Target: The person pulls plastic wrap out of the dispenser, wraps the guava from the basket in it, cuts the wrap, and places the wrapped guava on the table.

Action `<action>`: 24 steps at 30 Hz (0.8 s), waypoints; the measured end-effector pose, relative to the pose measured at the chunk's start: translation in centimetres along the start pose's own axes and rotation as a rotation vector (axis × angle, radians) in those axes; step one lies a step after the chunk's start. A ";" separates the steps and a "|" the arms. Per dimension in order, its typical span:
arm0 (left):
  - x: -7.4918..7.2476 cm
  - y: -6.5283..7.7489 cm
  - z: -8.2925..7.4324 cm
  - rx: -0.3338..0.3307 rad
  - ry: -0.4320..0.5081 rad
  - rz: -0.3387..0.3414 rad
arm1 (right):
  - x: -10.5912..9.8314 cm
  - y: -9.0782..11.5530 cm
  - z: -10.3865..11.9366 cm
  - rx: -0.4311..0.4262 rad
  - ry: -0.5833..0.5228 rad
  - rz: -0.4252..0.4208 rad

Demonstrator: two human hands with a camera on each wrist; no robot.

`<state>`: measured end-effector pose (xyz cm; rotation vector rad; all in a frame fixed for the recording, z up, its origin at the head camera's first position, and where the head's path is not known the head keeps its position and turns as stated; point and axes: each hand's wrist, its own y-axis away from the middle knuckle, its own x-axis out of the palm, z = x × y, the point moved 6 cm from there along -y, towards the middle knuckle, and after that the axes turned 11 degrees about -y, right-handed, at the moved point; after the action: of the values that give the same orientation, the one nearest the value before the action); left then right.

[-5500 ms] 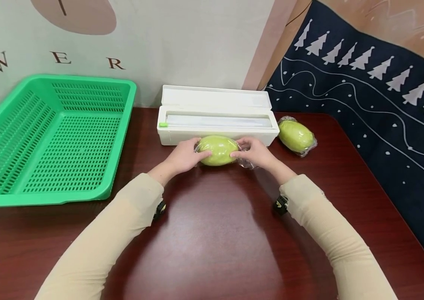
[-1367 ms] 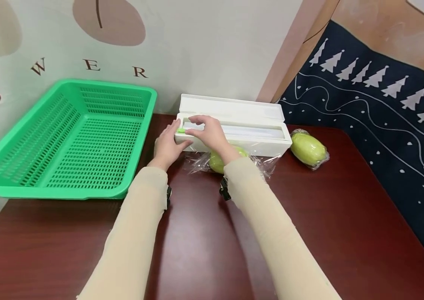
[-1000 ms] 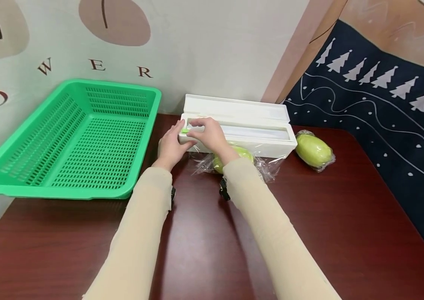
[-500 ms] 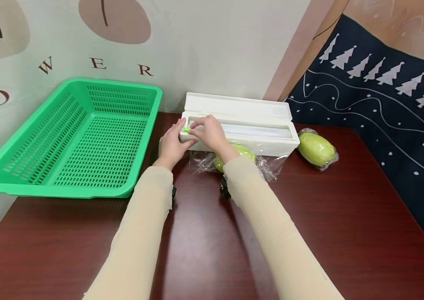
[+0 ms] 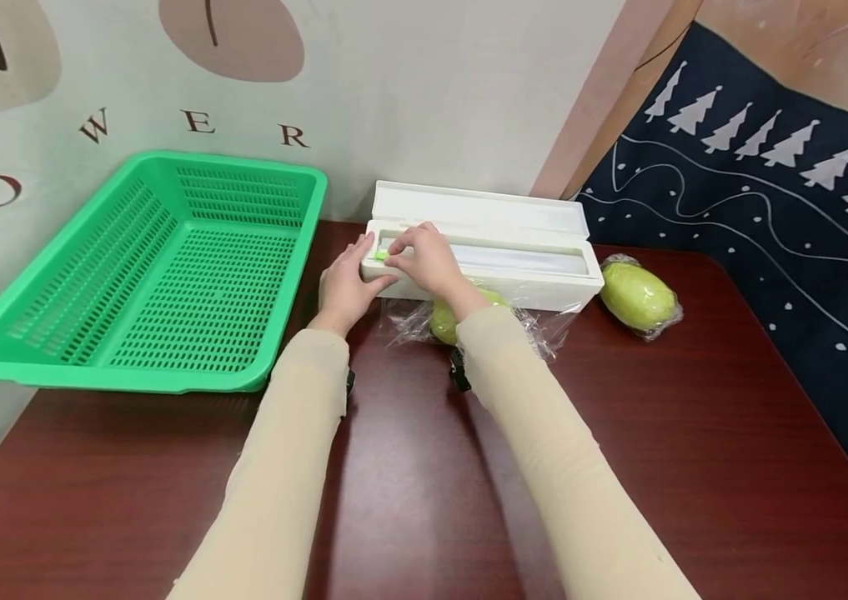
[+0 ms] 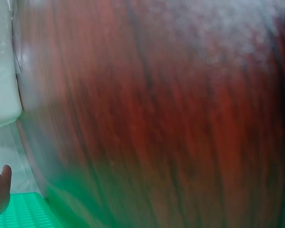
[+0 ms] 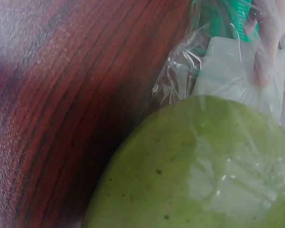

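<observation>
A long white cling film box (image 5: 536, 292) stands at the back with its lid raised. Straight fingers of my left hand (image 5: 346, 287) rest against the box's left end, the thumb by its front. My right hand (image 5: 424, 258) pinches the small green slide cutter (image 5: 381, 256) near the left end of the box's front rail. Under my right wrist lies a green oval fruit (image 5: 444, 323), partly hidden by the sleeve; it fills much of the right wrist view. Loose clear film (image 5: 408, 321) spreads around this fruit and reaches up to the box.
A green slotted basket (image 5: 299, 275) stands at the left of the dark red table (image 5: 416, 500). Another green fruit (image 5: 639, 296), wrapped in film, lies by the box's right end. Behind is a light wall (image 5: 424, 100); a dark tree-patterned cloth (image 5: 739, 192) hangs at the right.
Earlier both hands held the front fruit; now it lies on the table, and my right hand is at the slide cutter. Lately the cutter has shifted slightly right. My left hand stays put.
</observation>
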<state>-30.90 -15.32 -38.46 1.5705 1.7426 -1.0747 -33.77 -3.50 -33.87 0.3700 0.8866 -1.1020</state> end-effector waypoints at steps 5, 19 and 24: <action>0.2 0.0 -0.4 -0.004 0.028 0.014 | -0.5 0.3 -0.2 -0.008 0.006 0.005; 0.4 -0.2 -0.4 0.010 0.038 0.012 | -1.4 0.7 -0.9 -0.030 0.001 0.026; 0.0 -0.2 0.2 -0.007 0.023 0.007 | -2.1 1.1 -1.6 -0.005 -0.016 0.019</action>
<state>-31.08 -15.50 -38.59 1.5889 1.7529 -1.0503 -33.84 -0.71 -33.41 0.3642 0.8698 -1.0831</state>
